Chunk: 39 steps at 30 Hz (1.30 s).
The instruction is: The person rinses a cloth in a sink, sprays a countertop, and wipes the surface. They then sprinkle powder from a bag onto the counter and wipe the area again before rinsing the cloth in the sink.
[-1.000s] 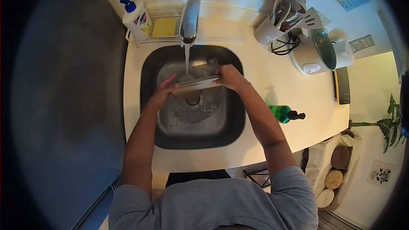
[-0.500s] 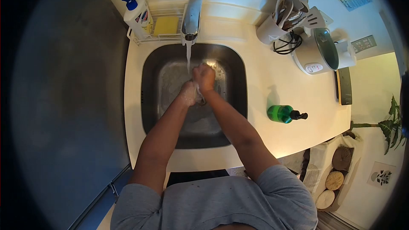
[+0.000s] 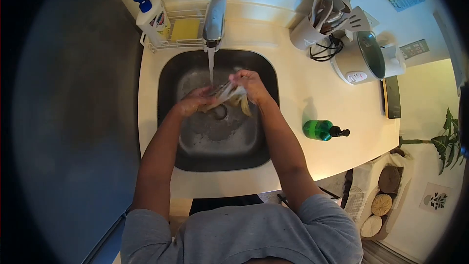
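A thin, pale wet cloth (image 3: 226,97) with a yellowish hanging end is stretched between my hands, low over the sink (image 3: 224,139). My left hand (image 3: 195,101) is closed on its left end, just beside the running water. My right hand (image 3: 250,86) pinches the upper right end, with the yellowish part dangling below the fingers. Water falls from the faucet (image 3: 215,22) close to the cloth's left side. Part of the drain (image 3: 220,112) shows beneath the cloth.
A wire rack (image 3: 183,44) behind the sink holds a yellow sponge (image 3: 185,30) and a white pump bottle (image 3: 154,22). On the right counter stand a green pump bottle (image 3: 318,130), a utensil holder (image 3: 306,34) and a rice cooker (image 3: 356,61).
My hands were pressed together around the cloth near the stream. Now they have moved apart, left and right, and the cloth is spread between them.
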Available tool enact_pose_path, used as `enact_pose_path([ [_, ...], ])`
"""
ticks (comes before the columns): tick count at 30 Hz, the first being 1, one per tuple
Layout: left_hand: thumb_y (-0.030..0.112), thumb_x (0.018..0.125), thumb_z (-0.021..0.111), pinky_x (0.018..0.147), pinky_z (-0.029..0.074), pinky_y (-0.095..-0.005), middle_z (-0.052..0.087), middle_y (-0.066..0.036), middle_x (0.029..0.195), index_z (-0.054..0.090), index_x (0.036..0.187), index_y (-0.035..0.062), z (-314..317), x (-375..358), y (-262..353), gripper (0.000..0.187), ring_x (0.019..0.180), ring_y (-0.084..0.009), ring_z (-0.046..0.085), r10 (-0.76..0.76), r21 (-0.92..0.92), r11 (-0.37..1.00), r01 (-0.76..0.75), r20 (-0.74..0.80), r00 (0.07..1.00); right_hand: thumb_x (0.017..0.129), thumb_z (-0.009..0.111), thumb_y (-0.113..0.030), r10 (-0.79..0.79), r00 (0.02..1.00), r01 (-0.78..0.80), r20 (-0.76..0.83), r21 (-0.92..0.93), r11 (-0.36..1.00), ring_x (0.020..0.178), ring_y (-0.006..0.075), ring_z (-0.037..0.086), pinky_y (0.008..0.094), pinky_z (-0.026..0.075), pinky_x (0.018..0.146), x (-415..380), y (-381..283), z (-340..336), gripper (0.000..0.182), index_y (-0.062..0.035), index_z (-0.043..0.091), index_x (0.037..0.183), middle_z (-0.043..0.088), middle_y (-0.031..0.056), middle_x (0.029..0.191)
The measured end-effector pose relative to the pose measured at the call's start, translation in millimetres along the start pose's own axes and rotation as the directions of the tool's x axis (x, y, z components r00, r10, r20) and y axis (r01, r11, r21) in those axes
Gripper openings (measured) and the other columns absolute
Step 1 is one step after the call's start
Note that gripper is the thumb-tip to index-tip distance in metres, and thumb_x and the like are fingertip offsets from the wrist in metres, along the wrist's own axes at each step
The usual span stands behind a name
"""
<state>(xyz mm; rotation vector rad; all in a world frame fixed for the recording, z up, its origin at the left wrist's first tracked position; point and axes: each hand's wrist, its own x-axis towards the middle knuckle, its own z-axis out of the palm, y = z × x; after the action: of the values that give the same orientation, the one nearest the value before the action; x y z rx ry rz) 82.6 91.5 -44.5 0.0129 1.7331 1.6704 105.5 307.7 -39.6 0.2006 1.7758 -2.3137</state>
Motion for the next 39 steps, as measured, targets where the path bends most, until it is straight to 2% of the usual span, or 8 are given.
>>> enact_pose_path([
  [6, 0.042, 0.082, 0.055, 0.088, 0.040, -0.0326, 0.055, -0.005, 0.104, 0.047, 0.116, 0.0055, 11.6, 69.1, -87.0, 0.050, 0.097, -0.0171, 0.053, -0.112, -0.854, 0.487, 0.185, 0.149, 0.983, 0.079, 0.059, -0.020, 0.140, 0.987, -0.013, -0.084, 0.814, 0.581, 0.063, 0.0187, 0.057, 0.0332, 0.045, 0.075, -2.2, 21.8, 69.2, 0.020, -0.0042, 0.057, 0.067, 0.060, 0.0067, 0.072],
  [9, 0.045, 0.086, 0.045, 0.087, 0.041, -0.0309, 0.055, -0.005, 0.107, 0.049, 0.114, 0.0043, 16.9, 84.3, -115.1, 0.050, 0.095, -0.0160, 0.053, 0.638, -0.898, 0.439, 0.029, 0.334, 0.693, 0.075, 0.056, -0.015, -0.213, 0.947, 0.133, -0.242, -0.308, 0.942, 0.062, 0.0216, 0.057, 0.0332, 0.046, 0.070, -5.6, 48.0, 105.2, 0.020, -0.0027, 0.056, 0.059, 0.060, 0.0090, 0.067],
  [16, 0.040, 0.083, 0.049, 0.078, 0.044, -0.0301, 0.056, -0.002, 0.095, 0.052, 0.105, 0.0112, 46.9, 59.2, -63.8, 0.036, 0.088, -0.0144, 0.054, -0.267, -0.479, 0.855, 0.200, -0.077, 0.961, 0.065, 0.058, -0.013, -0.475, 0.797, 0.076, -0.372, -0.719, 0.691, 0.059, 0.0315, 0.056, 0.0388, 0.044, 0.056, 18.3, 39.8, 84.4, 0.015, 0.0000, 0.054, 0.059, 0.056, 0.0165, 0.062],
  [19, 0.042, 0.086, 0.044, 0.080, 0.044, -0.0341, 0.053, -0.005, 0.104, 0.050, 0.111, 0.0105, 30.9, 87.3, -110.3, 0.040, 0.093, -0.0169, 0.052, 0.850, -0.953, 0.286, -0.105, 0.201, 0.487, 0.068, 0.058, -0.018, -0.666, 0.741, 0.324, -0.082, -0.825, 0.463, 0.062, 0.0354, 0.055, 0.0402, 0.043, 0.055, 8.8, 53.6, 93.7, 0.019, 0.0002, 0.054, 0.063, 0.056, 0.0177, 0.064],
  [21, 0.040, 0.086, 0.045, 0.075, 0.045, -0.0341, 0.053, -0.007, 0.102, 0.050, 0.111, 0.0089, 49.7, 38.9, -57.6, 0.040, 0.090, -0.0184, 0.053, -0.221, -0.801, 0.588, 0.113, -0.025, 0.975, 0.069, 0.059, -0.020, -0.697, 0.715, 0.462, 0.056, -0.786, 0.411, 0.064, 0.0369, 0.055, 0.0408, 0.043, 0.055, 9.5, 50.4, 87.4, 0.022, 0.0004, 0.053, 0.064, 0.055, 0.0182, 0.064],
  [30, 0.043, 0.083, 0.054, 0.078, 0.044, -0.0330, 0.056, -0.008, 0.102, 0.048, 0.119, 0.0067, 3.2, 22.7, -15.1, 0.051, 0.094, -0.0200, 0.054, 0.007, 0.146, 0.989, -0.039, 0.212, 0.977, 0.084, 0.054, -0.031, -0.039, 0.997, 0.067, 0.072, -0.434, 0.899, 0.074, 0.0185, 0.059, 0.0346, 0.046, 0.067, -4.8, -5.2, -0.5, 0.031, -0.0008, 0.061, 0.088, 0.060, 0.0082, 0.073],
  [35, 0.032, 0.085, 0.052, 0.081, 0.044, -0.0320, 0.055, -0.008, 0.105, 0.049, 0.116, 0.0063, 45.5, 31.5, -38.4, 0.041, 0.095, -0.0188, 0.054, -0.077, -0.756, 0.652, 0.058, 0.011, 0.997, 0.081, 0.058, -0.023, -0.053, 0.999, 0.039, -0.006, 0.742, 0.669, 0.079, 0.0225, 0.059, 0.0350, 0.048, 0.070, -21.7, -7.0, 45.3, 0.024, -0.0005, 0.059, 0.088, 0.061, 0.0108, 0.087],
  [39, 0.029, 0.084, 0.052, 0.081, 0.045, -0.0313, 0.054, -0.007, 0.107, 0.047, 0.115, 0.0063, 56.9, 36.6, -67.4, 0.038, 0.095, -0.0179, 0.054, -0.126, -0.804, 0.581, 0.125, 0.062, 0.990, 0.072, 0.056, -0.014, -0.370, 0.910, 0.287, -0.187, -0.360, 0.888, 0.067, 0.0263, 0.058, 0.0326, 0.045, 0.063, -18.1, 41.4, 89.8, 0.015, -0.0016, 0.058, 0.065, 0.057, 0.0130, 0.067],
])
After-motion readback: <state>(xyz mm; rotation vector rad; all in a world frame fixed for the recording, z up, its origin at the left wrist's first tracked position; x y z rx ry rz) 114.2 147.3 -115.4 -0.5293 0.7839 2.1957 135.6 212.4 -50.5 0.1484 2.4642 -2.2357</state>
